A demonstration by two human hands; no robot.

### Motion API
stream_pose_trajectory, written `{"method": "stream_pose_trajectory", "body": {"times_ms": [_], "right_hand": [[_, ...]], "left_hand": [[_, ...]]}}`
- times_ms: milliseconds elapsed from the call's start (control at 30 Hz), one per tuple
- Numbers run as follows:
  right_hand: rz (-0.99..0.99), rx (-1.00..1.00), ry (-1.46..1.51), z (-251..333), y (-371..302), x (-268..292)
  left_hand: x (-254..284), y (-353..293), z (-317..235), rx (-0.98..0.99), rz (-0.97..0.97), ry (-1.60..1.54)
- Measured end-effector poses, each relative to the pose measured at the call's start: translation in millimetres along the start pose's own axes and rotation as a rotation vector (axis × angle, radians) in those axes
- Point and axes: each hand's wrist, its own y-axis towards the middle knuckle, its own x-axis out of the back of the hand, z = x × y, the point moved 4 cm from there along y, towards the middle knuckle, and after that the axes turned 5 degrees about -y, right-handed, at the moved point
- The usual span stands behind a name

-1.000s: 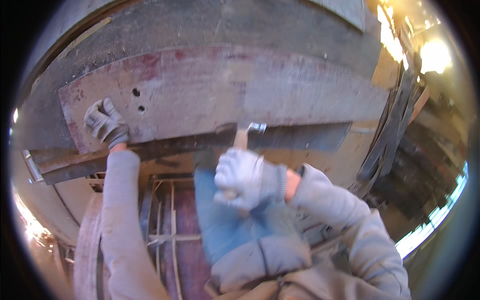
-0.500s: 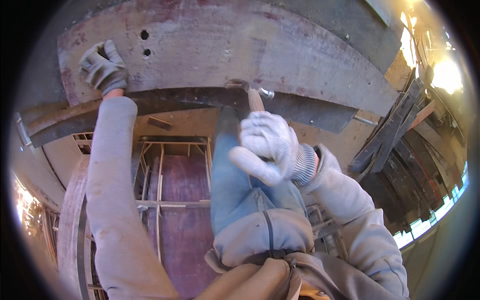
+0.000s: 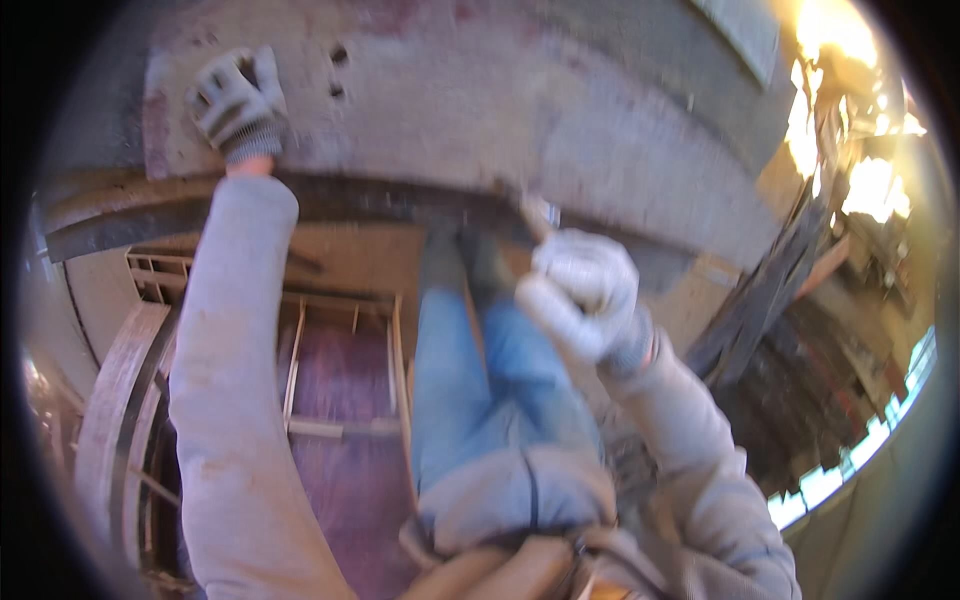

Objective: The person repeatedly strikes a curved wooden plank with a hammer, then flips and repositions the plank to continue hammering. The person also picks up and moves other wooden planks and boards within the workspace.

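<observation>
My left hand (image 3: 235, 105), in a pale work glove, rests on the broad, worn panel (image 3: 440, 110) near its left end. Its fingers are bent, with the thumb apart from them, and I see nothing held. In my gloved right hand (image 3: 585, 290) is a hammer (image 3: 538, 218), gripped by its wooden handle. Motion blurs the hammer's head, which lies over the panel's near edge; whether it touches the panel I cannot tell. Two dark holes pierce the panel to the right of my left hand.
Under the panel's near edge runs a dark curved strip (image 3: 360, 205). A timber-framed reddish panel (image 3: 345, 375) lies below, left of my legs. Curved boards (image 3: 115, 400) stand at the left. Dark planks (image 3: 755, 300) are piled at the right, with bright light behind.
The view has shifted, and both hands now appear further right. My right hand has also moved nearer to me relative to the panel, keeping the hammer. My left hand stays on the panel.
</observation>
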Motion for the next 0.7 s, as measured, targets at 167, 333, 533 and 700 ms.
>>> {"method": "stream_pose_trajectory", "body": {"times_ms": [167,333,533,700], "right_hand": [[0.203,-0.068,-0.172,16.6,90.1,-42.1],[0.289,-0.085,-0.104,6.9,61.4,-16.8],[-0.014,-0.676,-0.488,50.8,-166.1,159.4],[-0.574,-0.892,-0.448,53.4,-248.5,213.7]], "left_hand": [[5.3,9.5,-0.1,0.026,-0.072,-0.035],[-24.4,-12.7,14.2,0.147,0.123,0.040],[-38.1,-17.3,8.7,-0.054,-0.071,0.026],[-54.9,-6.3,30.7,0.104,0.187,-0.076]]}}
